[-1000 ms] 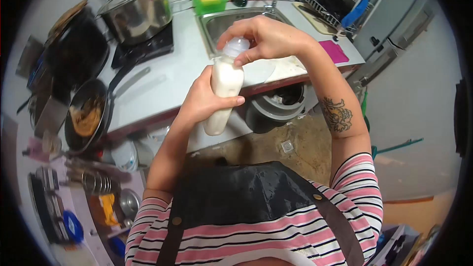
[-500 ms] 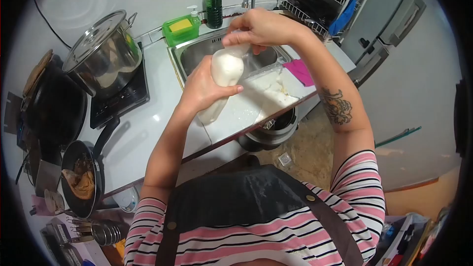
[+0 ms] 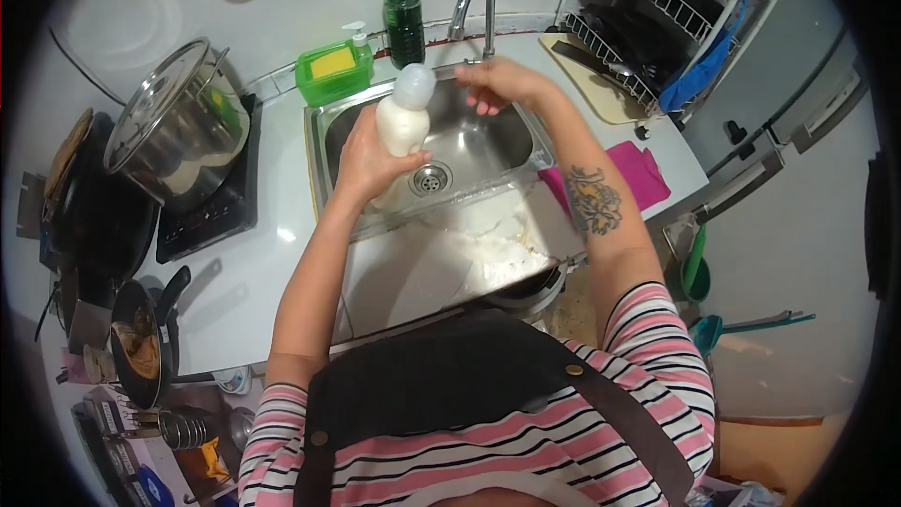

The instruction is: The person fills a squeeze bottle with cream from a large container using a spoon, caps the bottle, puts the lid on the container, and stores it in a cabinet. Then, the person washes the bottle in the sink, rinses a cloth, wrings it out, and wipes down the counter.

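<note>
My left hand (image 3: 361, 164) is wrapped around a squeeze bottle (image 3: 405, 127) filled with something white, held upright at the near left side of the steel sink (image 3: 474, 145). A translucent rounded cap (image 3: 414, 86) sits on top of the bottle. To the right of the cap, my right hand (image 3: 502, 84) hovers over the back of the sink, fingers loosely bent and apart, holding nothing. Its fingertips do not touch the bottle. Wet white residue (image 3: 497, 244) is spread over the counter in front of the sink.
Behind the sink are a curved faucet (image 3: 489, 14), a green liquid bottle (image 3: 404, 23) and a green caddy (image 3: 328, 87) with a sponge. A pink cloth (image 3: 640, 174) and cutting board (image 3: 615, 108) lie right. Left are a steel pot (image 3: 169, 127) and frying pan (image 3: 131, 296).
My right hand has moved off the bottle's top toward the right and opened. The bottle, now visibly capped, stays in my left hand. The view has shifted, showing more of the sink.
</note>
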The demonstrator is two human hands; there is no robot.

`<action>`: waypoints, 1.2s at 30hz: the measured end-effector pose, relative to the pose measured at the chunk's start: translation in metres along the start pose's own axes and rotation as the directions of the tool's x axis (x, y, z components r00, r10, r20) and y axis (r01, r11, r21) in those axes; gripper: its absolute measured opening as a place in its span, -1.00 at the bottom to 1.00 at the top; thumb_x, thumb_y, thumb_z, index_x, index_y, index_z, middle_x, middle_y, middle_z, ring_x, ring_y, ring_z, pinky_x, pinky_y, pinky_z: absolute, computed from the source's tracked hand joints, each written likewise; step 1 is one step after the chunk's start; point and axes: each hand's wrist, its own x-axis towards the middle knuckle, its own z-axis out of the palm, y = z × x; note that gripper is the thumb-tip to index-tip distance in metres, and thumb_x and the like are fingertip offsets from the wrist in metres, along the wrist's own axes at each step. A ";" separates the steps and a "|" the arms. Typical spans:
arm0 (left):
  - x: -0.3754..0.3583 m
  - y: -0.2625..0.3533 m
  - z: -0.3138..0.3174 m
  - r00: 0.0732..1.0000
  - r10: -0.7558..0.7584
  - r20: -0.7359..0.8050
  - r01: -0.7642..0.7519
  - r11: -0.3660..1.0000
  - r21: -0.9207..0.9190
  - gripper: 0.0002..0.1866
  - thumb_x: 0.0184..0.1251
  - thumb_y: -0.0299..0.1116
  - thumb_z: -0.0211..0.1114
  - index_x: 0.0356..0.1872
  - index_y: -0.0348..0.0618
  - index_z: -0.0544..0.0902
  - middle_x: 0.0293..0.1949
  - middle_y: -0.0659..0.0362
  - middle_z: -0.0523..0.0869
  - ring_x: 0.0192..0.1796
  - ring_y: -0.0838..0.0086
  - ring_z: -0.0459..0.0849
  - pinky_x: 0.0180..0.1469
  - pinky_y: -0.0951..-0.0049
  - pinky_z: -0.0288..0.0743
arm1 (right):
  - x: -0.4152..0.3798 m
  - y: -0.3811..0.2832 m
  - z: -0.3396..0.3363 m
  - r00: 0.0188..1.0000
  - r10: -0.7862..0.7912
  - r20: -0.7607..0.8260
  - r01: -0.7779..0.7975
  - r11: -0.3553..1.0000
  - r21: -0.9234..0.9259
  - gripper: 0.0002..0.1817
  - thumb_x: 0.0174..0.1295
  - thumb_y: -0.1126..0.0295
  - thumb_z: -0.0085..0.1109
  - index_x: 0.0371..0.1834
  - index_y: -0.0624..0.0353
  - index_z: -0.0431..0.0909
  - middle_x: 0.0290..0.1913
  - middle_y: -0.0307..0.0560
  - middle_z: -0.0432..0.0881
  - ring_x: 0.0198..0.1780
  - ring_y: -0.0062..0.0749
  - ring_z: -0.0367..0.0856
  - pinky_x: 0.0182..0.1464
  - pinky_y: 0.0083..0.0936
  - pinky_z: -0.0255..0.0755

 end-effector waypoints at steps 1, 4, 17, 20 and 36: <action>0.005 -0.007 0.007 1.000 -0.019 -0.002 0.019 1.000 -0.010 -0.20 -0.40 -0.15 0.56 -0.01 -0.24 0.40 -0.12 -0.02 0.57 -0.06 0.18 0.57 -0.01 0.28 0.42 | 0.025 0.033 -0.004 0.997 0.055 -0.046 -0.054 0.998 0.012 -0.50 0.14 -0.01 0.14 -0.20 0.31 0.49 -0.48 -0.14 0.55 -0.56 -0.55 0.51 -0.59 -0.64 0.40; 0.018 -0.027 0.030 0.998 -0.068 -0.010 0.068 0.998 -0.012 -0.17 -0.39 -0.17 0.58 0.00 -0.27 0.37 -0.14 -0.04 0.58 -0.08 0.17 0.58 -0.03 0.28 0.43 | 0.085 0.095 -0.009 0.973 0.183 -0.141 -0.167 0.978 0.123 -0.47 0.10 0.14 0.22 0.11 0.15 0.37 -0.19 -0.15 0.53 -0.33 -0.49 0.52 -0.45 -0.55 0.43; 0.014 -0.082 0.069 0.946 -0.321 -0.041 0.317 0.945 -0.082 -0.18 -0.35 -0.12 0.57 -0.05 -0.33 0.35 -0.16 -0.04 0.57 -0.10 0.26 0.56 -0.03 0.35 0.40 | 0.191 0.167 -0.016 0.934 0.313 -0.171 -0.140 0.763 0.631 -0.63 0.07 0.36 0.12 -0.04 0.01 0.29 -0.35 -0.20 0.51 -0.44 -0.45 0.54 -0.48 -0.49 0.31; 0.011 -0.085 0.069 0.949 -0.311 -0.052 0.306 0.948 -0.088 -0.19 -0.34 -0.11 0.56 -0.04 -0.33 0.35 -0.16 -0.03 0.56 -0.10 0.26 0.56 -0.02 0.35 0.40 | 0.180 0.145 0.010 0.889 0.383 -0.249 -0.156 0.767 0.623 -0.63 0.12 0.40 0.05 0.00 -0.01 0.23 -0.37 -0.13 0.51 -0.47 -0.36 0.56 -0.51 -0.34 0.37; 0.007 -0.094 0.046 0.936 -0.350 0.020 0.350 0.937 0.019 -0.15 -0.40 -0.11 0.58 -0.03 -0.32 0.35 -0.14 -0.04 0.56 -0.07 0.23 0.55 0.01 0.36 0.39 | 0.102 0.020 0.060 0.557 -0.716 0.420 0.776 0.629 0.043 -0.57 -0.04 0.35 0.29 -0.02 0.09 0.55 0.05 -0.15 0.50 -0.12 -0.32 0.56 -0.08 -0.56 0.47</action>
